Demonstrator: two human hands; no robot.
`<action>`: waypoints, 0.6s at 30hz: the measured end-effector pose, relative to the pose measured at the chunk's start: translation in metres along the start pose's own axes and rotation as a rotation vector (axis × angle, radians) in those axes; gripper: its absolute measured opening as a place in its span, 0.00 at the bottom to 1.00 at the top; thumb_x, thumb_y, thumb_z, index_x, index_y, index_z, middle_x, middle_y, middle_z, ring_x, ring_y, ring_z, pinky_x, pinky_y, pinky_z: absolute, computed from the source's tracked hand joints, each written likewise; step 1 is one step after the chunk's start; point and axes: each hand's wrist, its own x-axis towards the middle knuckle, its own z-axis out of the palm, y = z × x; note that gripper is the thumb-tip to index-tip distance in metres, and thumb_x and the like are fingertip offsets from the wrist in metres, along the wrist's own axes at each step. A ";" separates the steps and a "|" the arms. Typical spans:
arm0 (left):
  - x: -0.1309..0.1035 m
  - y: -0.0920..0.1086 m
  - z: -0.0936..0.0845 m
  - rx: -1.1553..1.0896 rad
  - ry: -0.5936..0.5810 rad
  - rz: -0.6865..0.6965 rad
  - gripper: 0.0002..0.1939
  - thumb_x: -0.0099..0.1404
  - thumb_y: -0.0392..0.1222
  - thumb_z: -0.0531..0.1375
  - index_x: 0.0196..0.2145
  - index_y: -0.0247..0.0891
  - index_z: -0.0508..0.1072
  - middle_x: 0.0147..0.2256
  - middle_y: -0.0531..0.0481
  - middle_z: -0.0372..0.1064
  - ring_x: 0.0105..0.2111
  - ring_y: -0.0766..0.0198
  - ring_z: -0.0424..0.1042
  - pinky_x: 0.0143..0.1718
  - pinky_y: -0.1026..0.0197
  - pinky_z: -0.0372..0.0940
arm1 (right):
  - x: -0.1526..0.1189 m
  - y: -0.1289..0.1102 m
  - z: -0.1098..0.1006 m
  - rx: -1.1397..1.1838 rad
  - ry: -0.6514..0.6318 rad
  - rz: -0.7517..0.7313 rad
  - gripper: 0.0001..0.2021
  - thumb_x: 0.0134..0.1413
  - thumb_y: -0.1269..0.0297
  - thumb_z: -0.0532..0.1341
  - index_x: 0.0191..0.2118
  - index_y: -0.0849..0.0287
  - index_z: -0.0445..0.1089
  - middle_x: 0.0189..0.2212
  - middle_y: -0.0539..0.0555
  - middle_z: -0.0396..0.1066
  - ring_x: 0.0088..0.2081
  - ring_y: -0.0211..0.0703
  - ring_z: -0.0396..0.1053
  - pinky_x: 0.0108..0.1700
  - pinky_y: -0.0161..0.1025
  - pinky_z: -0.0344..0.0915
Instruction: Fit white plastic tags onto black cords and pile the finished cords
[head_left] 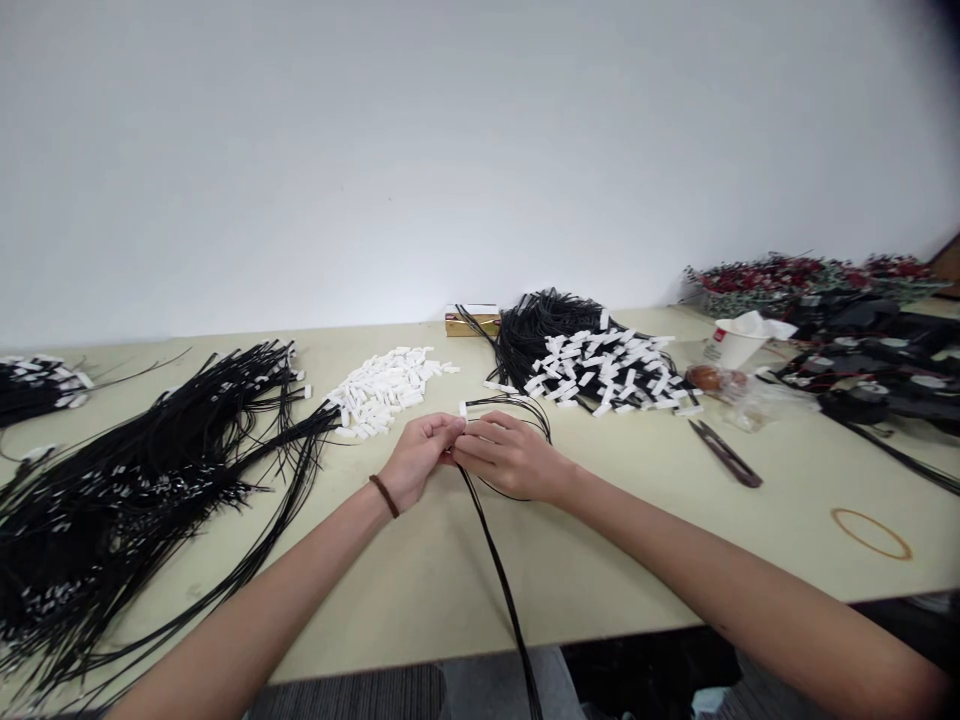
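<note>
Close together over the middle of the table, my left hand (420,455) and my right hand (514,455) meet at the fingertips. A small white connector (463,409) shows upright between them, pinched by the left thumb and fingers. The right fingers are closed around thin black wires (495,545), which hang from the hands over the table's front edge. Some wires loop out past the right knuckles. Where the wire ends meet the connector is hidden by the fingers. Just beyond my left hand lies a heap of loose white connectors (386,388).
Bundles of black wires (150,460) spread across the left. Behind my hands, right, lies a pile of wires with white connectors (607,370). Thread snips (725,453), a paper cup (731,345), a plastic bag (750,403) and a rubber band (871,533) lie rightward on the table (600,590).
</note>
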 end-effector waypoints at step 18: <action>0.002 0.000 -0.006 0.078 0.033 -0.013 0.16 0.51 0.50 0.62 0.29 0.33 0.69 0.27 0.47 0.69 0.28 0.64 0.70 0.24 0.67 0.58 | 0.011 0.026 -0.039 1.287 0.680 1.144 0.08 0.55 0.59 0.55 0.30 0.58 0.63 0.24 0.47 0.64 0.29 0.34 0.67 0.36 0.38 0.68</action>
